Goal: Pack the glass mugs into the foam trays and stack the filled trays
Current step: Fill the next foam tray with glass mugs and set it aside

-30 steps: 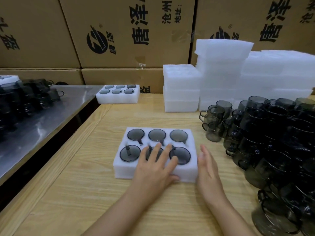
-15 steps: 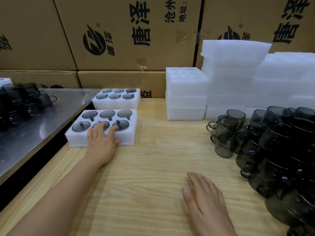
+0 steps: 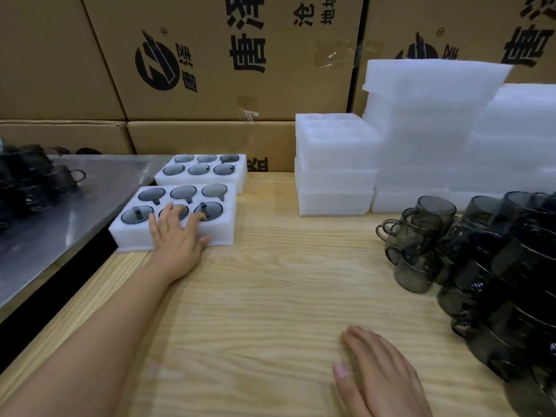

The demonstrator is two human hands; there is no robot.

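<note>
I see brown cartons walling the back, printed in black with a round logo and large characters, of which "唐泽" reads clearly; the smaller print is cut off at the top. In front of them stand stacks of empty white foam on the wooden table. A steel bench adjoins the table's left edge. At right is a heap of smoky mugs, stacked on each other. My near tray sits at the table's left edge with six mugs in its pockets, touching a second filled tray behind it. My left hand lies flat and spread on the near tray's front, fingertips over the front row, gripping nothing. My right hand hovers open and empty low over the table.
</note>
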